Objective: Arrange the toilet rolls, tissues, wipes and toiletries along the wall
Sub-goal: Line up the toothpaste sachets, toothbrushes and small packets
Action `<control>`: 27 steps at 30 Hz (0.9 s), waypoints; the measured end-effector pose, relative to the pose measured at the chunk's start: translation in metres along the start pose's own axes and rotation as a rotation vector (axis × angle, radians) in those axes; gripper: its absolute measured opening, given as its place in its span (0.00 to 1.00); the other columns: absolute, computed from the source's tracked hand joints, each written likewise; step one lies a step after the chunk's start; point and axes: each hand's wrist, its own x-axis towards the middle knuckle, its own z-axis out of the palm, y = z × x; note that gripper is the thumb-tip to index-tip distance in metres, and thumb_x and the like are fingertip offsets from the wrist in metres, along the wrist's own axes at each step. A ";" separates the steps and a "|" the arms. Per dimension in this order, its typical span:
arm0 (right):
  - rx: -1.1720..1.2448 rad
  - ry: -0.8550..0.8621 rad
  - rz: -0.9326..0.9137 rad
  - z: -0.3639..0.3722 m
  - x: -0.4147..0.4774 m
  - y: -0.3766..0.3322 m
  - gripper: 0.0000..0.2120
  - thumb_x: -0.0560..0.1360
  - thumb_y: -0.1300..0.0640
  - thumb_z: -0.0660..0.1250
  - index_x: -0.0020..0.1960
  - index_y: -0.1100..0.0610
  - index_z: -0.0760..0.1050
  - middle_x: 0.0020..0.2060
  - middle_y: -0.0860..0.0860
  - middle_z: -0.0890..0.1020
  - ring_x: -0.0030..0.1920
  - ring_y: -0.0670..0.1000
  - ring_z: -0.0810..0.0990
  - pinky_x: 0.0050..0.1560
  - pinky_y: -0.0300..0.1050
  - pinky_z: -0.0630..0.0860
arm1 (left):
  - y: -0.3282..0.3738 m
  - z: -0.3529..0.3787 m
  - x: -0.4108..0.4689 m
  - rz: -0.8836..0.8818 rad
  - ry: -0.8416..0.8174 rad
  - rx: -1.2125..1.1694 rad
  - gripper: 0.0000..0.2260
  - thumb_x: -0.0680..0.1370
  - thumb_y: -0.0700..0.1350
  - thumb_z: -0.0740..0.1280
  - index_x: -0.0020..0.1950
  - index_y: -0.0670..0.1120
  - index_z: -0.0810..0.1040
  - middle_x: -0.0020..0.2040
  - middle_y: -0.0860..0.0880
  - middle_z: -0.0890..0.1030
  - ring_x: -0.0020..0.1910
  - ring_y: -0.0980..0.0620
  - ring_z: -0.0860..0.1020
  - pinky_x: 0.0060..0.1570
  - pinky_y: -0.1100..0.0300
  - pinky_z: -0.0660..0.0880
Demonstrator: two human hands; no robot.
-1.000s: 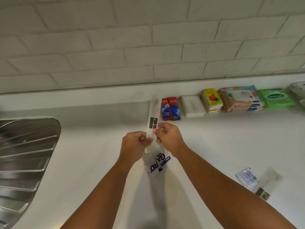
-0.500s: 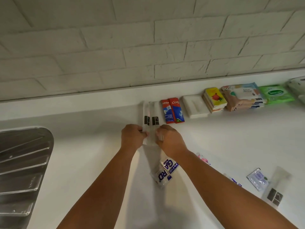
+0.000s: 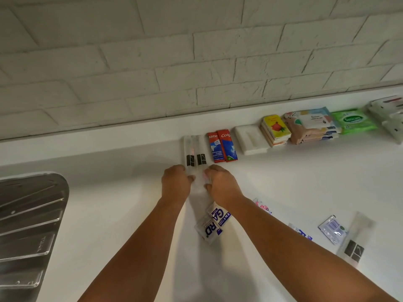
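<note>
two clear packets (image 3: 195, 152) with black labels lie side by side on the white counter (image 3: 109, 192), far ends against the upstand below the brick wall (image 3: 196, 62). the left hand (image 3: 175, 184) and the right hand (image 3: 222, 185), fingers curled, pinch the near ends of these packets. to the right along the wall, in order:
- two toothpaste boxes (image 3: 222, 147), touching
- a white block (image 3: 250, 139)
- a stack of yellow tissue packs (image 3: 275, 129)
- a stack of wipes packs (image 3: 311, 125)
- a green wipes pack (image 3: 353, 120)

a lettered sachet (image 3: 212, 223) lies beside the right forearm. a barcode sachet (image 3: 332, 229) and a loose clear packet (image 3: 354, 238) lie near right, well apart from the row. a steel drainboard (image 3: 28, 225) occupies the left edge.
</note>
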 end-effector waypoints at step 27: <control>0.145 0.104 0.162 -0.109 -0.155 0.125 0.18 0.79 0.54 0.64 0.69 0.53 0.73 0.67 0.49 0.76 0.65 0.48 0.74 0.65 0.35 0.65 | 0.135 0.076 -0.144 0.340 -0.024 0.010 0.12 0.81 0.47 0.67 0.64 0.50 0.80 0.60 0.50 0.80 0.57 0.50 0.77 0.59 0.54 0.75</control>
